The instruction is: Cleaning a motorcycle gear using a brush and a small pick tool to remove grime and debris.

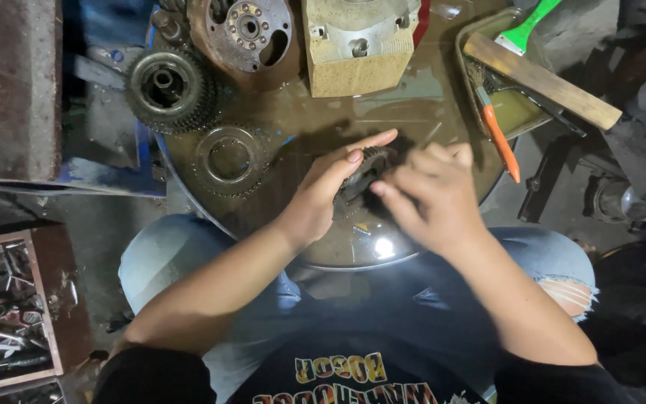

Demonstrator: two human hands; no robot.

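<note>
A dark toothed gear part [362, 173] is held over a round oily metal tray [413, 112] that rests between my knees. My left hand [324, 193] grips the part from the left, with thumb and forefinger stretched along its top edge. From the right, my right hand [431, 193] closes its fingers on the same part. Much of the part is hidden between the two hands.
On the tray lie a toothed ring gear [229, 159], a round flanged disc [247, 30] and a pale engine casting [358, 43]. A stacked gear cluster [166, 88] sits at the left. A dish [514, 112] at the right holds orange-handled and green-handled brushes under a wooden stick [543, 78]. A box of spanners [5, 299] stands lower left.
</note>
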